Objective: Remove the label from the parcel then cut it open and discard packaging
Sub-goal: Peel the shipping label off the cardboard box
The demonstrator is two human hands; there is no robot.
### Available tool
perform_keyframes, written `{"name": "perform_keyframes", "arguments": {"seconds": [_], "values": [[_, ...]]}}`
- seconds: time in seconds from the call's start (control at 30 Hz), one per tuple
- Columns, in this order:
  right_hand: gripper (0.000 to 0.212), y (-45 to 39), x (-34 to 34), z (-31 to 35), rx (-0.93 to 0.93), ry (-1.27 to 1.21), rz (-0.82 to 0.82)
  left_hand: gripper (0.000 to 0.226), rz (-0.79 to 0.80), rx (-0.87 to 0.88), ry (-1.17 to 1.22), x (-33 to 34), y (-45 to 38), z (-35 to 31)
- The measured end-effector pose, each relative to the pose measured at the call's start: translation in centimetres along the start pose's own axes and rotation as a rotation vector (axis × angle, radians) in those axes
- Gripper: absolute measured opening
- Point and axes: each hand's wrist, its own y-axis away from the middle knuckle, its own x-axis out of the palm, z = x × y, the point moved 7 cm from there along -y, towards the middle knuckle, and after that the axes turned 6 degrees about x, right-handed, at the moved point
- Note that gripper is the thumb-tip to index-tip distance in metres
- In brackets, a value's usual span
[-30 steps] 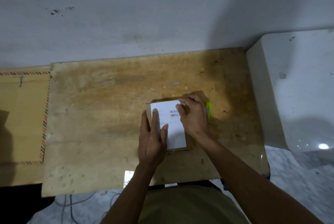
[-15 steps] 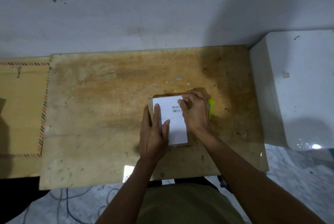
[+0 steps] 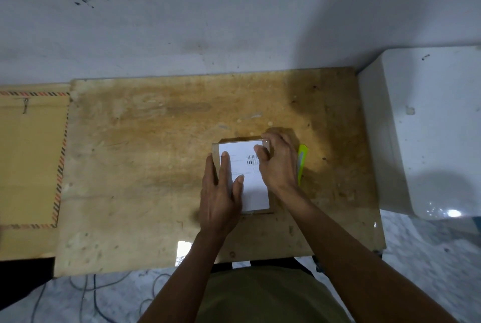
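A small brown cardboard parcel [image 3: 215, 150] lies flat on the wooden table [image 3: 145, 156], right of centre. A white label [image 3: 256, 192] with barcodes covers most of its top. My left hand [image 3: 221, 192] rests flat on the label's left side with straight fingers, pressing the parcel down. My right hand [image 3: 278, 163] is at the label's far right corner, its thumb and fingertips pinching at that corner. A yellow-green cutter [image 3: 302, 161] lies on the table just right of the parcel, partly hidden by my right hand.
A white appliance-like block [image 3: 421, 124] stands against the table's right edge. A tan board with a striped border [image 3: 28, 156] adjoins the table on the left. A grey wall runs behind. Cables lie on the floor [image 3: 86, 296] below the near edge.
My right hand's fingers have shifted slightly toward the label's far right corner. The left hand and the parcel have stayed put; the camera view has drifted a little.
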Motion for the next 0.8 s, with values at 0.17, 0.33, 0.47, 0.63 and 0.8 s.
{"name": "perform_keyframes", "arguments": {"seconds": [0.17, 0.33, 0.47, 0.63, 0.8], "values": [[0.029, -0.2, 0.1, 0.2, -0.154, 0.149, 0.072, 0.065, 0.0, -0.003, 0.0, -0.1, 0.0, 0.0], [0.023, -0.7, -0.3, 0.1, -0.199, 0.15, 0.096, 0.066, 0.003, -0.008, 0.002, -0.1, 0.0, -0.2], [0.016, -1.2, -0.3, 0.8, -0.206, 0.163, 0.128, 0.066, -0.001, -0.001, -0.002, -0.2, 0.0, -0.1], [0.013, -2.2, -0.3, 0.9, -0.17, 0.141, 0.222, 0.066, 0.006, 0.003, -0.002, 0.1, 0.0, 0.0], [0.011, -3.2, 0.3, 0.8, -0.126, 0.126, 0.317, 0.067, 0.002, -0.01, -0.008, 0.1, 0.0, 0.1]]}}
